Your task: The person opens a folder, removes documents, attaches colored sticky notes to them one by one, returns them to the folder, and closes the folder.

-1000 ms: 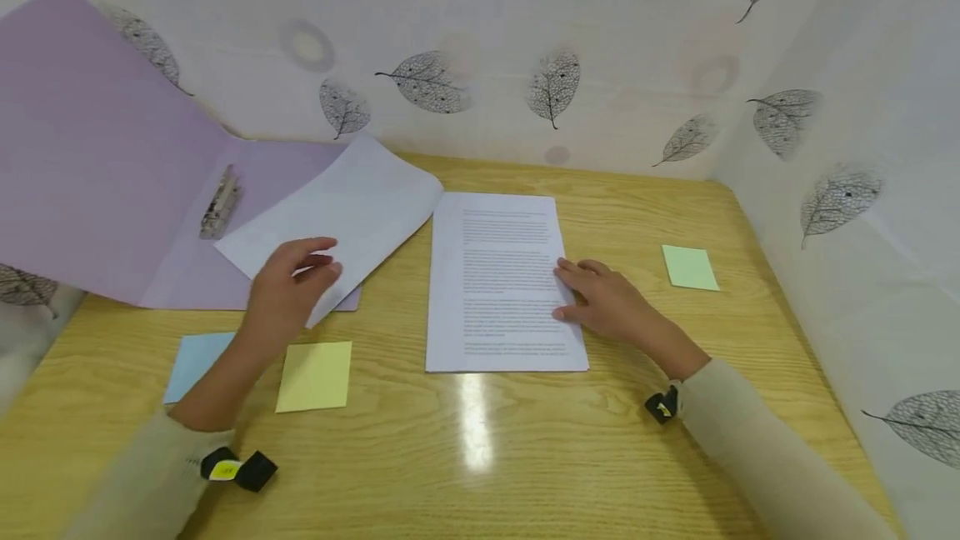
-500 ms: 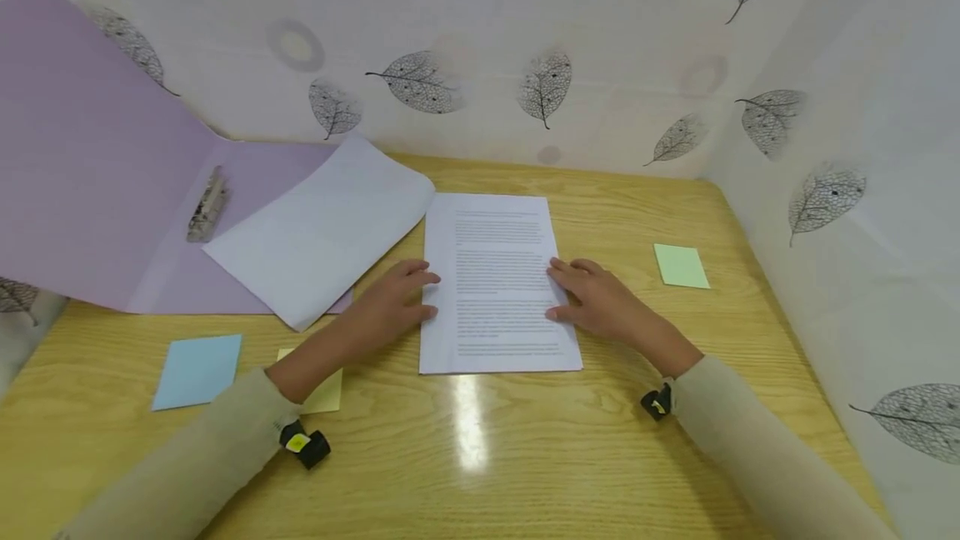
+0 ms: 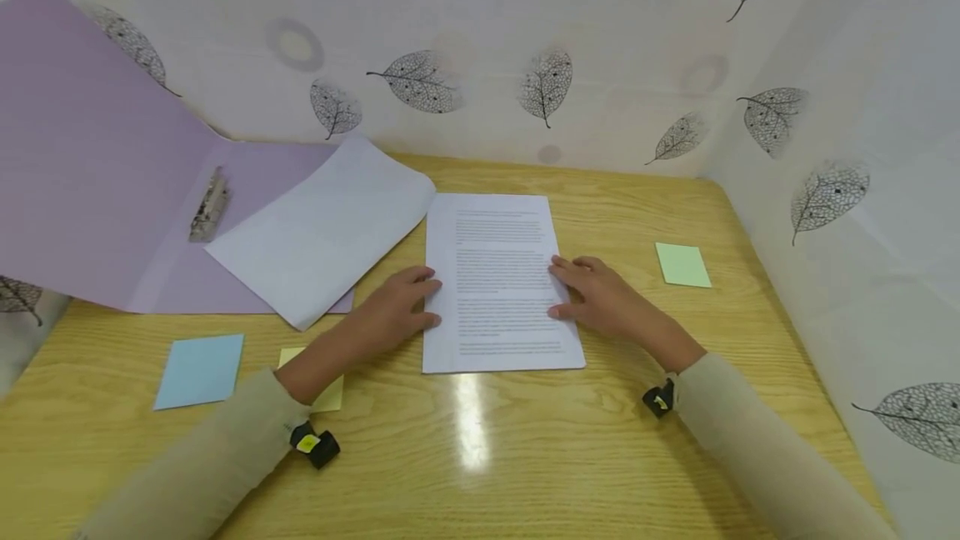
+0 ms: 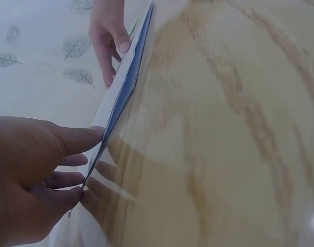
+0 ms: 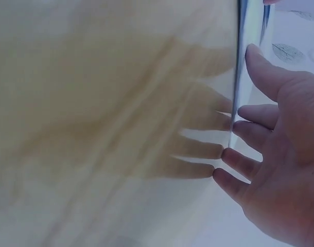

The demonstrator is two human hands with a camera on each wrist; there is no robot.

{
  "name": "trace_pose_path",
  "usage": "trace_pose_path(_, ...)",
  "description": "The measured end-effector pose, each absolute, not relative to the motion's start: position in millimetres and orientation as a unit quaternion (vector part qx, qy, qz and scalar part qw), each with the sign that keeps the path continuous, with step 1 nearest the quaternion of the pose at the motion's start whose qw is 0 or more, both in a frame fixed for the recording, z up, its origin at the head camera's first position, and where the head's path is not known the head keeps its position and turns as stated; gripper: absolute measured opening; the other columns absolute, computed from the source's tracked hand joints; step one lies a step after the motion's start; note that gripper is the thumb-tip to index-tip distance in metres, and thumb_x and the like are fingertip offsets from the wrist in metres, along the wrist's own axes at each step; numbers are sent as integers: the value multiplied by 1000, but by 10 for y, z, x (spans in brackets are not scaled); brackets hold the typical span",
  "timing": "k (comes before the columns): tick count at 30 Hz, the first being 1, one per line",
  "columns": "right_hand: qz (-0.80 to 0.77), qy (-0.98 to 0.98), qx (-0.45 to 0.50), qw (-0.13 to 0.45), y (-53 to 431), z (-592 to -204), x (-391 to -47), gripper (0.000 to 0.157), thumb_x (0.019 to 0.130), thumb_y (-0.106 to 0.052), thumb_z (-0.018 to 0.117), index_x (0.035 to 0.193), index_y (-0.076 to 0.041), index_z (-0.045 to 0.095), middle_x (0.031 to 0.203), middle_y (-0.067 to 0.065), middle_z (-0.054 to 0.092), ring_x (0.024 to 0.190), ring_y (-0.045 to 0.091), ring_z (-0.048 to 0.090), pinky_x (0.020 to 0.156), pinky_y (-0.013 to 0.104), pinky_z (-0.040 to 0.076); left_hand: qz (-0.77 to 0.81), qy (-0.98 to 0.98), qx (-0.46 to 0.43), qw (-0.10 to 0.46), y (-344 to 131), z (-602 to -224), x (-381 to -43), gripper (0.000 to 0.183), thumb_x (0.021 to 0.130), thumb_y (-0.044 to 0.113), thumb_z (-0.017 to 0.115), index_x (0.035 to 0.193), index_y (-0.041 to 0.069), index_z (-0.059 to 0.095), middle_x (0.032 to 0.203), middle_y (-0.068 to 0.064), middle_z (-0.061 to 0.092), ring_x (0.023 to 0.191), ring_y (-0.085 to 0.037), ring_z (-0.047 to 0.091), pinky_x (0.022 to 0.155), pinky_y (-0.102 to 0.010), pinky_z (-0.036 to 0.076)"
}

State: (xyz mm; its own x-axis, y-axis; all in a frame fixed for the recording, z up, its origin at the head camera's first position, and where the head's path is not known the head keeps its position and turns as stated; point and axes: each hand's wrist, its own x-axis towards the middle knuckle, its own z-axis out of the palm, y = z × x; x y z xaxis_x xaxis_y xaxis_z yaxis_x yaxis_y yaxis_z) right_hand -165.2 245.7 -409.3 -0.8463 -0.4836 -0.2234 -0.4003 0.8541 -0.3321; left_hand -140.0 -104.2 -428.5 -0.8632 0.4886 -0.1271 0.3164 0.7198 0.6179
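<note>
- Stack: lies on the desk, print facing up, between the two hands; its edges look fairly even, with no sheet sticking far out.
- Left hand: spread wide, thumb apart from lightly bent fingers, tips touching the stack's left edge.
- Right hand: likewise wide, at the stack's right edge, thumb nearer the person than the fingers. The two face each other, probably so that each steadies the pages against the other and keeps them lined up.
- Folder: left of the stack, its cover raised, which leaves the inside and the metal clip within easy reach.
- Sheet: askew on the folder, one curled corner beside the stack's far left corner; it seems simply laid there, as the clip does not hold it.
- Blue note and yellow note: left of the stack, nearer the person, the yellow partly under the left forearm.
- Green note: right of the stack, beyond the right hand, presumably out of the way.
</note>
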Motion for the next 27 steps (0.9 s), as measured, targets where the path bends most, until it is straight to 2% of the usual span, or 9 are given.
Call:
trace_pose_path(4, -174, 943, -232, 162, 2522, -4067, -1709, 76, 97, -37, 67, 156, -2, 34, 163, 16, 29, 148, 43, 28, 119, 60, 26, 297, 918, 221, 140, -1031, -4286, -1389, 58, 97, 24, 69, 145, -3, 50, 159, -19, 36, 149, -36, 32, 119, -50, 34)
trace_pose_path(9, -221, 943, -179, 172, 2730, -3950, -1840, 69, 102, -31, 62, 155, 1, 33, 161, 24, 30, 149, 45, 26, 121, 60, 22, 296, 919, 224, 136, -1029, -4300, -1386, 58, 97, 24, 69, 145, -2, 50, 159, -18, 36, 149, -35, 32, 119, -49, 34)
trace_pose_path(17, -233, 950, -81, 192, 3419, -3865, -2063, 79, 102, -49, 55, 161, -8, 23, 163, 30, 20, 141, 59, 26, 109, 72, 30, 306, 916, 218, 141, -1047, -4291, -1375, 58, 98, 24, 68, 145, -3, 50, 159, -19, 36, 150, -36, 31, 119, -50, 33)
trace_pose_path(22, -227, 955, -61, 182, 3833, -3895, -2110, 83, 101, -50, 56, 161, -7, 19, 162, 30, 19, 143, 59, 20, 109, 74, 26, 321, 911, 216, 140, -1067, -4301, -1372, 58, 98, 24, 68, 146, -3, 49, 160, -18, 35, 150, -35, 30, 120, -50, 32)
trace_pose_path(27, -190, 962, -47, 189, 4114, -3945, -2123, 86, 101, -53, 54, 161, -4, 17, 160, 35, 20, 141, 60, 21, 108, 75, 27, 338, 906, 214, 140, -1089, -4313, -1371, 58, 98, 24, 68, 146, -3, 49, 161, -18, 34, 150, -36, 30, 120, -51, 31)
